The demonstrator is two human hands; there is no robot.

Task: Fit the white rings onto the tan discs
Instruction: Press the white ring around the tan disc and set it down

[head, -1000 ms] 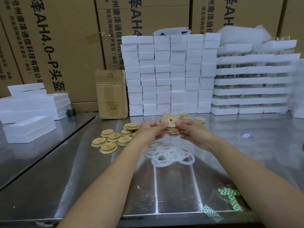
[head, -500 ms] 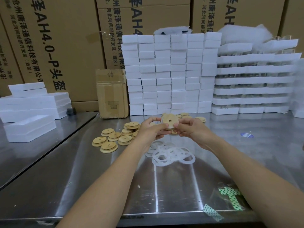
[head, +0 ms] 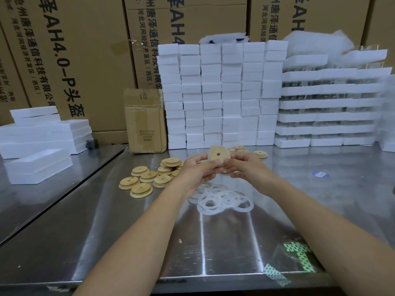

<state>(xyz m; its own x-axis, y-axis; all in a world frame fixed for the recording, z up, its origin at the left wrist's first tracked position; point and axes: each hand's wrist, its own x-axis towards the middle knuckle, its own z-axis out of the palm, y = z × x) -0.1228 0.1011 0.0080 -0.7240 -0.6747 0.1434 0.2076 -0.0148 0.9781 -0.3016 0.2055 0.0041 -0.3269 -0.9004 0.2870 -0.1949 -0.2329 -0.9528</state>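
Steel tabletop [head: 128, 242], stacked white boxes [head: 222, 92] behind. Left hand [head: 196, 170] and right hand [head: 250, 167] hold one tan disc [head: 218, 154] above the tabletop, each grip pinching its rim, with a white ring [head: 208, 157] seemingly part-seated round the edge. Loose rings [head: 222, 199] lie heaped below; discs [head: 147, 175] at left show no white, so most of the job likely remains.

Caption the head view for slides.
Left hand and right hand grip a tan disc; white rings and more discs lie on the steel table.
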